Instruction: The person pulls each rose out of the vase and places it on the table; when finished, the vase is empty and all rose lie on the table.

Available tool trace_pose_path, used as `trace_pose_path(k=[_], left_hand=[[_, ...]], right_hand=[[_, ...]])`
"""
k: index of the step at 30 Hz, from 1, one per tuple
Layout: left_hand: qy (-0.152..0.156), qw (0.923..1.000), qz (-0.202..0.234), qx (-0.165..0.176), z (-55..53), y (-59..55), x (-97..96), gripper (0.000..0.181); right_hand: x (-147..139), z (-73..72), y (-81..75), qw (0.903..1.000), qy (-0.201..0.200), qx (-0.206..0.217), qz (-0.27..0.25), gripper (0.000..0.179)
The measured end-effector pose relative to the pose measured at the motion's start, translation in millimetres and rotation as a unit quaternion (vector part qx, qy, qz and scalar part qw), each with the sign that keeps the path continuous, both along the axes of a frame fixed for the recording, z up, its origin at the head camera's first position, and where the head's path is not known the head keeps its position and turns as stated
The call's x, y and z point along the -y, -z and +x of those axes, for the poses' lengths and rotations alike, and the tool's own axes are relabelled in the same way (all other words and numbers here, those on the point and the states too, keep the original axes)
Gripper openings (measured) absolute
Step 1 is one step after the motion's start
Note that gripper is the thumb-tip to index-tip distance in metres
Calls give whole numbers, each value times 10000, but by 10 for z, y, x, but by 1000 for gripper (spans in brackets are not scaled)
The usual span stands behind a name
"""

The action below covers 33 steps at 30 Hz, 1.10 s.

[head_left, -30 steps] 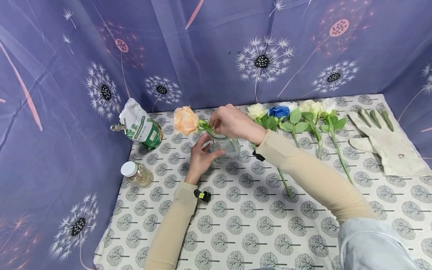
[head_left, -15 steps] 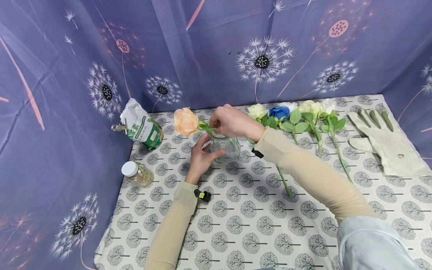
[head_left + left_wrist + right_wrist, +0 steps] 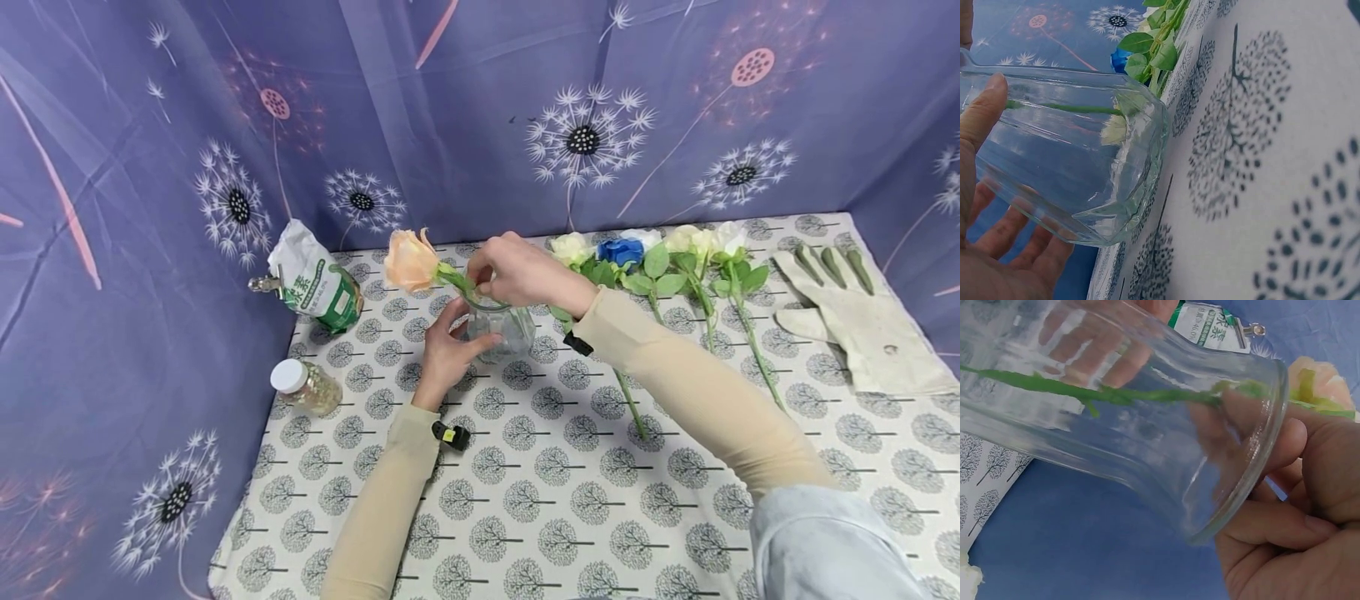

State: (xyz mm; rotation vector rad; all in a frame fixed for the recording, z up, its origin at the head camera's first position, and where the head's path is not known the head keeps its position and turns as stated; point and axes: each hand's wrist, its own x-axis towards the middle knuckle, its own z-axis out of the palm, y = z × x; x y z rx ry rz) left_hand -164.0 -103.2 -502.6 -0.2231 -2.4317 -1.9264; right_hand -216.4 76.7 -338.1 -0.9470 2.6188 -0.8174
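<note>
A clear glass vase (image 3: 513, 335) stands on the tree-patterned cloth. My left hand (image 3: 444, 354) grips it from the near left side, thumb in front and fingers behind. The peach rose (image 3: 412, 261) leans out to the left over the rim, and its green stem (image 3: 1116, 395) runs down inside the glass. At the mouth, my right hand (image 3: 517, 271) pinches the stem just below the bloom. The right wrist view has fingertips (image 3: 1288, 440) reaching in past the rim. The exact pinch point is partly hidden behind the glass and fingers.
Right of the vase lie several stemmed roses, with a blue rose (image 3: 621, 250) among white ones. Work gloves (image 3: 855, 321) are at the far right. At left stand a clipped green-and-white bag (image 3: 318, 287) and a white-lidded jar (image 3: 307, 387). A purple curtain (image 3: 480, 125) backs the table.
The peach bloom has turned and tipped upward a little, its petals now facing more up and left. My right hand has barely shifted; my left hand and the vase stay put.
</note>
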Motion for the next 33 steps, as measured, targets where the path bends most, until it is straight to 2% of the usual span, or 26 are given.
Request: trace_pose_path(k=[4,10,18,25,33], left_hand=[[-31,10000,76,13,1,-1,-4,78],[-80,10000,42,-4,0,3,-7,80],[-43,9998,195,1,-4,1,-7,78],[-81,9998,127,135,-6,5,-9,80],[-38,9999,158,28,-4,-10,-11,81]], right_hand=[[-35,-3,11,9995,173,-6,-259,14],[-87,3,17,9947,450,-40,-919,15],[-136,14,33,9813,892,74,-1702,18],[-160,-3,29,9675,1216,152,-2211,17],[-202,1,-19,9509,1480,136,-2714,18]])
